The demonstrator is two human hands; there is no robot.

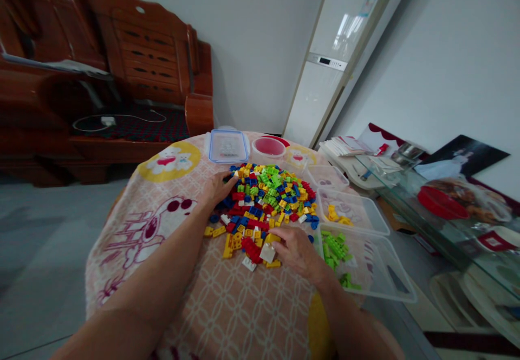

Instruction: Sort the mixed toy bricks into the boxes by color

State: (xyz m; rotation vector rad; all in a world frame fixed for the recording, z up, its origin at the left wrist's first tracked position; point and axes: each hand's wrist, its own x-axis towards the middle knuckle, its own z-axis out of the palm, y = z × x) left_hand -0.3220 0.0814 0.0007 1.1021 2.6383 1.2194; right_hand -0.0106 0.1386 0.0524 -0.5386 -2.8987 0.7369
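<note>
A heap of toy building bricks (264, 192) in red, blue, yellow, green and white lies on the cloth-covered table. My left hand (217, 189) rests against the heap's left edge, its fingers stretched toward the bricks and partly hidden. At the front of the heap, my right hand (298, 249) has thumb and forefinger closed on a white brick (267, 252). A yellow brick (272, 238) lies directly under that forefinger. Close by are a red piece (251, 249) and a flat white piece (249, 263), both on the cloth.
Clear bins at the right hold green bricks (335, 249) and yellow bricks (338, 215). Behind the heap stand a blue-rimmed lidded box (228, 146) and a pink-looking round tub (268, 147). A glass shelf (422, 216) borders the table's right; a wooden bench (142, 62) stands back left.
</note>
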